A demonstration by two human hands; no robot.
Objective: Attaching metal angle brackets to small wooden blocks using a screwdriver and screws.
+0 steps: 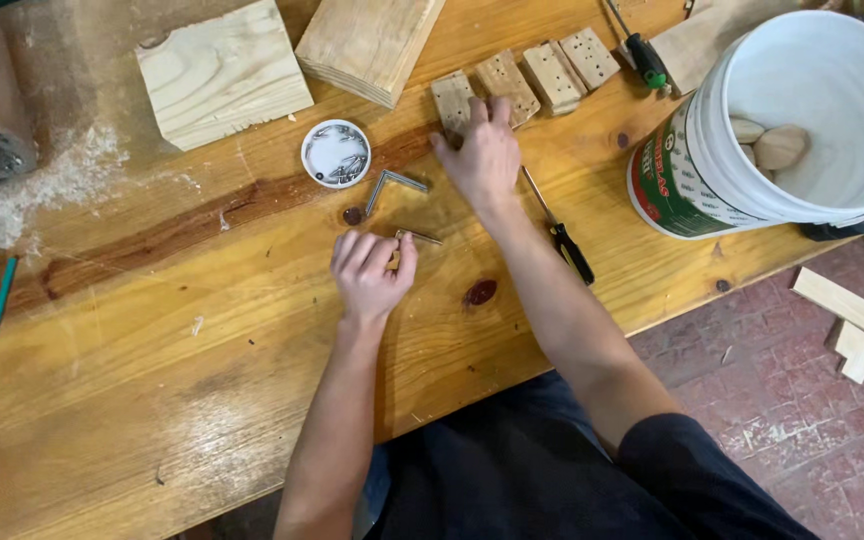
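Note:
My left hand (372, 272) rests on the wooden workbench (152, 380), fingers curled over a small metal angle bracket (419, 237) whose end sticks out to the right. My right hand (482, 155) reaches further back and lies flat on a small drilled wooden block (452, 100), the leftmost of a row of several such blocks (552, 72). A second metal angle bracket (392, 185) lies between the two hands, beside a round white lid (336, 154) holding screws.
Two thick timber offcuts (222, 72) lie at the back. A black-handled screwdriver (560, 232) lies right of my forearm, a green-handled one (640, 55) further back. A white bucket (782, 120) with wooden pieces stands at the right edge. A green pencil (2, 292) lies left.

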